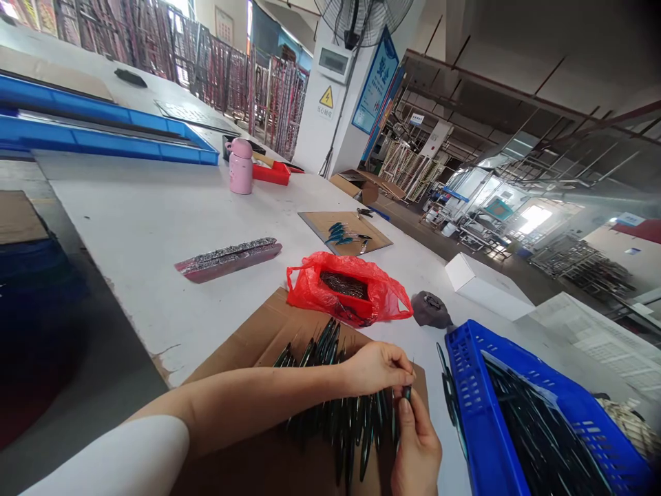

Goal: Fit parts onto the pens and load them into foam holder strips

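Note:
My right hand (419, 451) is closed around a slim dark piece (407, 393), its tip showing above the thumb. Just above it, my left hand (379, 366) pinches at that tip; what lies between its fingertips is too small to make out. Beneath both hands, many slender dark green spindle-shaped pieces (365, 441), some with thin wire-like ends, lie on a brown cardboard sheet (253, 334). Beyond the hands sits a red plastic bag (307, 293) around a red box holding a mass of thin dark wire-like pieces (343, 284).
On the right stands a blue crate (469, 399) full of similar dark pieces. A dark grey lump (431, 310) and a white box (485, 286) lie behind it. Farther off are a board with teal pieces (315, 224), a pink bottle (240, 169) and a long glittery strip (230, 260).

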Demonstrator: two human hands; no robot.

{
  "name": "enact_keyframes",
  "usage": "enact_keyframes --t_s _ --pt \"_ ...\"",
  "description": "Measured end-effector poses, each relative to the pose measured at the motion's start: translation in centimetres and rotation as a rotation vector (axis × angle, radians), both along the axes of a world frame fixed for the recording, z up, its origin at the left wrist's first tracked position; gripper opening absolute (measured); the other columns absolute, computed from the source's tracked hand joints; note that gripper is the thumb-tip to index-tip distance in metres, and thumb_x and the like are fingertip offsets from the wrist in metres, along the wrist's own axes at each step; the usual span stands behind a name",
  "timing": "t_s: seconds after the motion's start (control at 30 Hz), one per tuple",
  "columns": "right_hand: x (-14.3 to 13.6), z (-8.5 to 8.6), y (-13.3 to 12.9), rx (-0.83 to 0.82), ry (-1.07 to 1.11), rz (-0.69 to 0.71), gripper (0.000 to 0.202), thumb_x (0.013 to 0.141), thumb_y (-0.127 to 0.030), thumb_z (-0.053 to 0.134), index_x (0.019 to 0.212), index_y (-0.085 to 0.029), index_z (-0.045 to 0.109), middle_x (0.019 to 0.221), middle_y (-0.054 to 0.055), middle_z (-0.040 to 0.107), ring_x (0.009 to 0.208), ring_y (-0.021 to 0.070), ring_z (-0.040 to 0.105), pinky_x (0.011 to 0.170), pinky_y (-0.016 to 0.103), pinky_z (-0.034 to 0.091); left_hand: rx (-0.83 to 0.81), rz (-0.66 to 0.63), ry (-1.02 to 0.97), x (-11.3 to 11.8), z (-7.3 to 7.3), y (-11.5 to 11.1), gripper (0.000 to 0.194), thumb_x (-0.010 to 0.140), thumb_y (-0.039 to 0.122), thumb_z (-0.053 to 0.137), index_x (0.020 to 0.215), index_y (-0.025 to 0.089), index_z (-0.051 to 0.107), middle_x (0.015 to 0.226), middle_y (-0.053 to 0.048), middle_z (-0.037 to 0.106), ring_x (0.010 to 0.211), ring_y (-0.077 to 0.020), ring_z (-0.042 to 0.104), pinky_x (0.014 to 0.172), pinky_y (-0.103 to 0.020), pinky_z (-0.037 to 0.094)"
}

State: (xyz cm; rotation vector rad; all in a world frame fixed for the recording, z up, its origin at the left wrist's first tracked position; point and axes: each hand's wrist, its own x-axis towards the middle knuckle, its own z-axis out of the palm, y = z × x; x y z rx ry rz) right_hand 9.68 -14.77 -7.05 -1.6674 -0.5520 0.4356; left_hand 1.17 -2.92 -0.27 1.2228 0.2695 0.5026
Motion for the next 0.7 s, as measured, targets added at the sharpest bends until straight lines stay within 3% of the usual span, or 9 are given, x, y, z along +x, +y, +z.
enact_keyframes --t_s 0.13,0.3,0.47,0.6,0.7 --pt "0.0 0.5 0.1 -0.015 0.011 0.021 0.059 0.071 -0.053 0.059 0.114 -0.014 0.057 0.108 0.008 0.062 0.106 0.0251 0.052 0.090 0.031 0.039 -0.055 -0.006 -0.012 0.0 -0.3 0.5 0.029 0.063 0.036 0.065 0.081 0.014 0.055 0.063 0.003 0.054 0.054 -0.0072 0.052 0.056 -0.022 0.043" --pt "0.1 0.3 -0.1 -0.041 0.011 0.084 0.054 0.072 -0.053 0.058 0.112 -0.017 0.058 0.111 0.005 0.061 0.109 0.0238 0.050 0.092 0.030 0.037 0.000 0.060 0.026 -0.1 -0.5 0.6 0.023 0.070 0.035 0.059 0.075 0.014 0.053 0.057 0.003 0.052 0.050 -0.0062 0.050 0.052 -0.019 0.040" --pt "-0.2 1.3 0.1 -0.171 -0.104 0.115 0.055 0.073 -0.056 0.052 0.112 -0.018 0.058 0.110 0.006 0.061 0.106 0.0254 0.052 0.086 0.030 0.040 0.039 0.093 0.150 0.1 -1.1 1.1 0.020 0.070 0.032 0.055 0.078 0.013 0.055 0.063 0.001 0.054 0.058 -0.0089 0.052 0.052 -0.018 0.040" --pt "-0.6 0.8 0.7 -0.342 -0.303 0.106 0.056 0.074 -0.053 0.045 0.117 -0.018 0.054 0.113 0.009 0.059 0.101 0.0287 0.055 0.083 0.036 0.041 0.173 0.253 0.257 -0.3 -0.8 2.9 0.036 0.071 0.037 0.054 0.097 0.013 0.056 0.078 -0.004 0.058 0.066 -0.0119 0.053 0.050 -0.019 0.041" --pt "-1.3 0.1 1.0 -0.408 -0.437 0.148 0.058 0.076 -0.049 0.039 0.119 -0.013 0.052 0.110 0.014 0.060 0.095 0.0297 0.057 0.080 0.039 0.043 0.296 0.361 0.227 -1.0 -0.2 5.3 0.036 0.073 0.037 0.052 0.100 0.012 0.056 0.079 -0.004 0.059 0.066 -0.0108 0.053 0.052 -0.018 0.041"
